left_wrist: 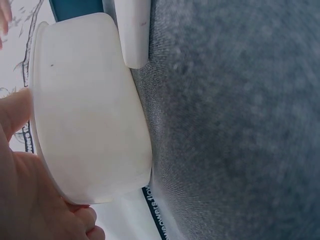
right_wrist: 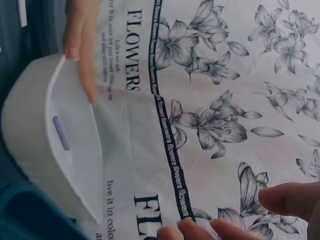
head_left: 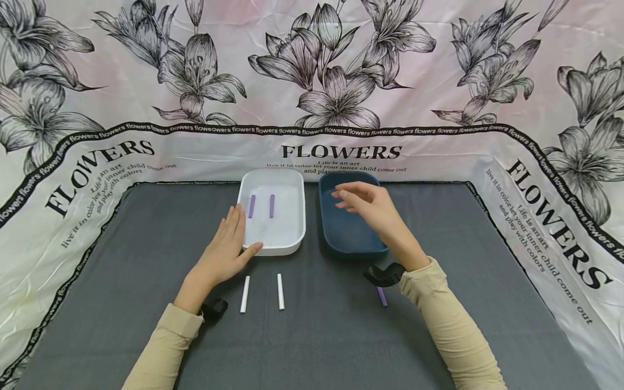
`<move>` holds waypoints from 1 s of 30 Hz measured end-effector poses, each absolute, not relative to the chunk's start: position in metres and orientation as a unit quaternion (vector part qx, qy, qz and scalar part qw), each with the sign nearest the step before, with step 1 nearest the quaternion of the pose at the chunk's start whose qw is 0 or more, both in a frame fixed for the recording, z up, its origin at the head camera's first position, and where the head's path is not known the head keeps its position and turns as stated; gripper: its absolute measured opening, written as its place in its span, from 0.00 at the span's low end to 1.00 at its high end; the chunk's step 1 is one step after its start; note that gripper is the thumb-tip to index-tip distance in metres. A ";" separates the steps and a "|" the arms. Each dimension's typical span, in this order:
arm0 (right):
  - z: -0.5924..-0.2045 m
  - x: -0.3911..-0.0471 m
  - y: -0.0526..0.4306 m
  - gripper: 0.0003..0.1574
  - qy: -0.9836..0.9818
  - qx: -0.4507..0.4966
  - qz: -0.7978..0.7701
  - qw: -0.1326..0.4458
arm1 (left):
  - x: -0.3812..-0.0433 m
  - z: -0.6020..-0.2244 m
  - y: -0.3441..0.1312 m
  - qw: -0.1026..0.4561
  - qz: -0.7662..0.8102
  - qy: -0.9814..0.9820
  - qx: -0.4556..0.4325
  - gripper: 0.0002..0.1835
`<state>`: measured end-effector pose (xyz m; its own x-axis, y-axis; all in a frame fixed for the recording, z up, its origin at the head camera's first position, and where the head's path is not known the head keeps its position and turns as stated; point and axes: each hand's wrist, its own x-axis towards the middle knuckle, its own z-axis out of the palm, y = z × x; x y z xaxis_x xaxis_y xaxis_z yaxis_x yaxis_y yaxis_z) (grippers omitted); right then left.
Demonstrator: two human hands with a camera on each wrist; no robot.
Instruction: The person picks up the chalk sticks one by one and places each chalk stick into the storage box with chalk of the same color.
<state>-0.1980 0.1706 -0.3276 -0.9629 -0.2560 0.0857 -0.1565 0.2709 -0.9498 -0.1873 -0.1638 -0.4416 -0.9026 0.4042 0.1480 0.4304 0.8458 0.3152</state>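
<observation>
My left hand lies along the left side of a white tray, straight fingers against its wall and thumb at the near rim. Inside the tray are two purple chalk sticks, spaced apart. My right hand hovers over a dark blue tray, its fingers loosely bent with nothing between them. In the right wrist view, its fingertips and thumb stand apart. The left wrist view shows the white tray's outer wall close to my left thumb.
Two white chalk sticks lie on the grey cloth in front of the white tray. Another purple stick shows partly under the black wrist camera. Behind the trays is a flower-printed cloth border.
</observation>
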 end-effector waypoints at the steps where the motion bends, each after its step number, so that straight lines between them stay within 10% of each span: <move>1: -0.330 -0.194 0.177 0.25 0.793 -0.130 -0.594 0.042 | -0.187 -0.442 -0.164 0.038 -0.173 -0.959 -0.219 0.49; 30: -0.414 -0.135 0.265 0.23 0.707 -0.129 -0.692 0.065 | -0.188 -0.442 -0.165 0.042 -0.167 -0.960 -0.219 0.49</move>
